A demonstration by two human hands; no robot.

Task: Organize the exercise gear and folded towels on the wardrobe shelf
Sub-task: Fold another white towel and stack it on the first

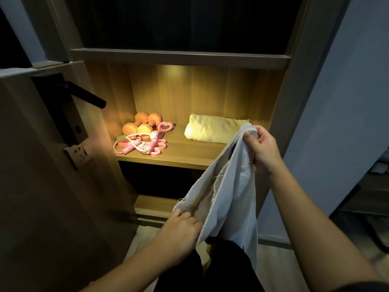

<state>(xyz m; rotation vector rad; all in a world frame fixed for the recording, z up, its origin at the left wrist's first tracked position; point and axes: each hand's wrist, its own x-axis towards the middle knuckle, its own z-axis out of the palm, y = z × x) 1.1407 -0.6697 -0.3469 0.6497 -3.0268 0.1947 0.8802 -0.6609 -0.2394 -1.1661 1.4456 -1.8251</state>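
Head view | white towel (227, 194) hangs slantwise, right hand (262, 147) pinching top, left hand (181, 223) pinching bottom corner | shelf (179, 153) up-left; right nearer, probably.

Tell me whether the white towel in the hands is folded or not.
Not folded: the thin white cloth towel hangs loosely stretched between the raised right hand and lower left hand.

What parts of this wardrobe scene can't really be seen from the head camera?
- Upper compartment: too dark to tell what it holds.
- Space under the lit shelf: in shadow.
- Folded towel: its right end is hidden by the white cloth held by both hands.
- Pink jump rope and bands: tangled, too small to count.
- Right hand palm: turned away.
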